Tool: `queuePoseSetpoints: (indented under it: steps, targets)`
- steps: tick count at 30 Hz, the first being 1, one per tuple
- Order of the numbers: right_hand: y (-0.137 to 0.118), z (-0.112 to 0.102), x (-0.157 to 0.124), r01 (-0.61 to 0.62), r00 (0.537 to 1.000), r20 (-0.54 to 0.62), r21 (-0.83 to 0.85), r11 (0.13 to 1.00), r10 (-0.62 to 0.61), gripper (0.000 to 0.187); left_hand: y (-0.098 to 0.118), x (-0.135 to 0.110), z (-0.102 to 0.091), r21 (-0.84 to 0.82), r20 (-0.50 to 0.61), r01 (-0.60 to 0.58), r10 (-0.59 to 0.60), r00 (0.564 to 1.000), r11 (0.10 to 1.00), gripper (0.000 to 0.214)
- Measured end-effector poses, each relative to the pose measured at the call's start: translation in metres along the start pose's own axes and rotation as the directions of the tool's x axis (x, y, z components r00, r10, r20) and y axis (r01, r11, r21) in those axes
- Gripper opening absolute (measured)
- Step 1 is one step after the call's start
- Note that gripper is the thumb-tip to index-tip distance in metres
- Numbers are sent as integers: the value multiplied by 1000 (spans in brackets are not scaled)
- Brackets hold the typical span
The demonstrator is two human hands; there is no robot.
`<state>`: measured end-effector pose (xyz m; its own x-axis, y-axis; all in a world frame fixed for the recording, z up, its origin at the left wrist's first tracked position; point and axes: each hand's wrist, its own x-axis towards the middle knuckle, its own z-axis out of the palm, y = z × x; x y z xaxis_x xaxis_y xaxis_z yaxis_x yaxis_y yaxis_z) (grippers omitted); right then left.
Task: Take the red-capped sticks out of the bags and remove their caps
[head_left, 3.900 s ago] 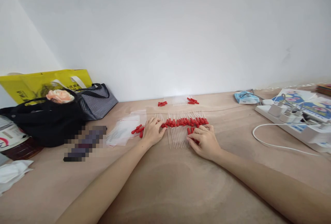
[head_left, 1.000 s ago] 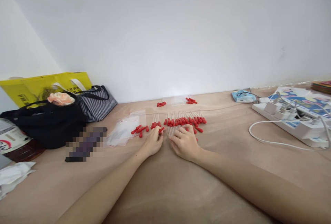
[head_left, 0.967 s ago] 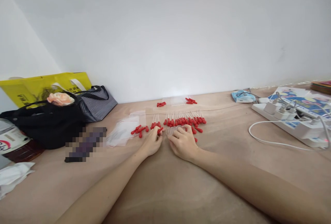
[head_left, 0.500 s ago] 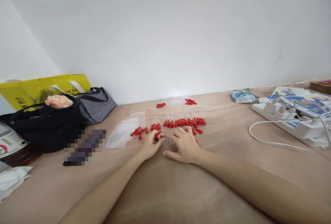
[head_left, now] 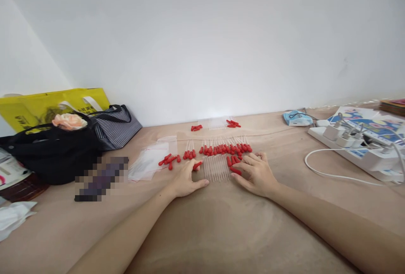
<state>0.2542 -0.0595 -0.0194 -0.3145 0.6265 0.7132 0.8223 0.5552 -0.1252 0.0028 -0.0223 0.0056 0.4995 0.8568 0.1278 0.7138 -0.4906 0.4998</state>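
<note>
A row of thin clear glass tubes (head_left: 216, 167) lies side by side on the table between my hands. My left hand (head_left: 186, 178) is at the row's left end, a red rubber bulb (head_left: 197, 165) tucked at its fingers and its thumb stretched toward the tubes. On the right, my right hand (head_left: 257, 175) has thumb and fingertips closed around another red rubber bulb (head_left: 235, 170). A few loose red bulbs (head_left: 233, 160) lie just beyond those fingertips. Behind the tubes runs a line of glass droppers (head_left: 221, 149) fitted with red bulbs.
Loose red bulbs (head_left: 167, 161) and clear zip bags (head_left: 148, 162) lie to the left. Farther back are more tubes (head_left: 217, 123) and red bulbs (head_left: 233, 124). A black bag (head_left: 60, 156) stands left; a white power strip (head_left: 354, 151) with cables and a blue mask (head_left: 296, 118) are right.
My right hand has moved off the glass tubes to the right and closed on a red bulb. My left hand's thumb has spread away from its fingers; the red bulb stays with that hand.
</note>
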Motion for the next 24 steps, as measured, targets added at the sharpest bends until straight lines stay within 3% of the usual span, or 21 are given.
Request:
queuePoseSetpoints:
  steps: [10, 17, 22, 24]
  targets:
    - [-4, 2, 2, 8, 1000, 25, 13, 1000, -8, 21, -1, -4, -6, 39, 11, 2, -2, 1000, 999, 55]
    - [-4, 3, 3, 4, 1000, 31, -8, 1000, -4, 22, 4, -5, -9, -4, -63, 71, -71, 996, 998, 35]
    - [-4, 2, 3, 0, 1000, 31, 2, 1000, 0, 20, -15, 0, -34, 145, -259, 35, 4, 966, 989, 31]
    - [-3, 3, 3, 1, 1000, 30, 11, 1000, -1, 20, -30, 3, -48, 208, -375, 115, -30, 927, 971, 29]
